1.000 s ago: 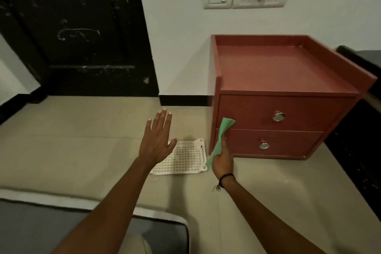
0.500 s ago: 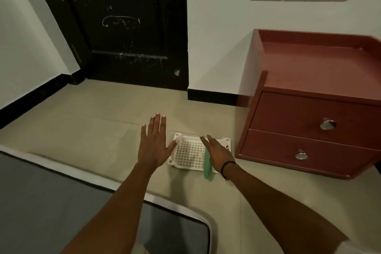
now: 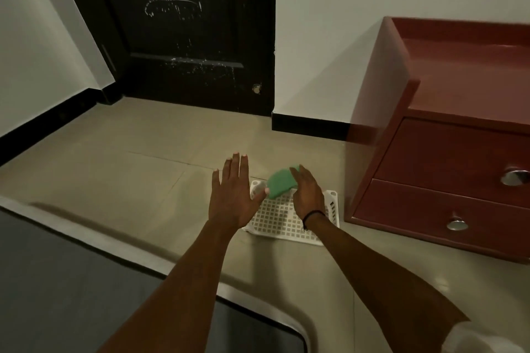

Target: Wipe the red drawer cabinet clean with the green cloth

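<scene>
The red drawer cabinet [image 3: 447,152] stands on the floor at the right, with two shut drawers and round metal knobs. The green cloth [image 3: 279,185] is bunched up over the far end of a white perforated tray [image 3: 275,221]. My right hand [image 3: 308,195] is over the tray, left of the cabinet, with the cloth pressed against its palm side; the fingers are stretched out and the thumb is hidden. My left hand [image 3: 232,198] hovers flat and open just left of the tray, holding nothing.
A black door [image 3: 183,37] fills the far wall, with a black skirting along the white walls. A grey mat with a pale rim [image 3: 71,281] lies at the near left. Beige tiled floor spreads to the left of the tray.
My right hand has carried the cloth away from the cabinet's front and down over the white tray. The view has swung left, pushing the cabinet toward the right edge.
</scene>
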